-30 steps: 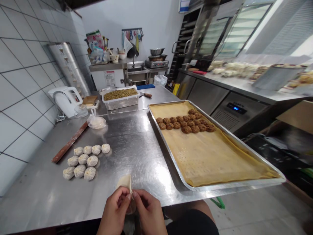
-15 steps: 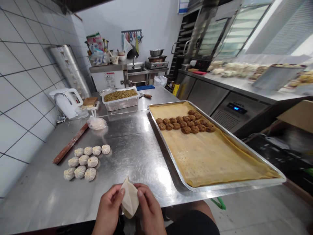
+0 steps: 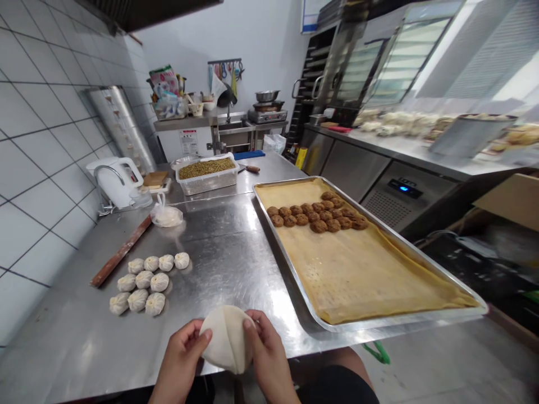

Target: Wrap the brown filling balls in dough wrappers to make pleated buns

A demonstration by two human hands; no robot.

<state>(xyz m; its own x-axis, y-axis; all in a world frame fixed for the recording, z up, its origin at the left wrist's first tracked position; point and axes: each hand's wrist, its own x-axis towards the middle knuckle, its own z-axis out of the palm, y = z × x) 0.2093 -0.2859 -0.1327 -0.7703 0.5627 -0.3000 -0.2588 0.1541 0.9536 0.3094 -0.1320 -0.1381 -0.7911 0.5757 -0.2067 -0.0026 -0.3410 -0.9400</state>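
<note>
A pale round dough wrapper (image 3: 225, 339) is stretched between my two hands at the near edge of the steel table, a crease running down its middle. My left hand (image 3: 185, 348) pinches its left rim between thumb and fingers. On the opposite rim my right hand (image 3: 263, 342) has a similar pinch. Several pleated dumplings (image 3: 144, 279) stand in rows on the table to the left. To the right, a metal tray (image 3: 290, 269) lined with yellowish paper carries several brown balls of filling (image 3: 320, 213) grouped toward its far half.
A wooden rolling pin (image 3: 122, 251) lies left of the dumplings, with a tied plastic bag (image 3: 167, 213) by its far end. Farther back stand a white kettle (image 3: 113, 179), a plastic tub of greenish-brown grains (image 3: 206, 171) and a wooden-handled tool (image 3: 252, 169). A steel counter (image 3: 387, 140) runs along the right.
The wrapper was folded and narrow between my hands; now it is spread wider and flatter. My hands have moved slightly apart, both still pinching its rim.
</note>
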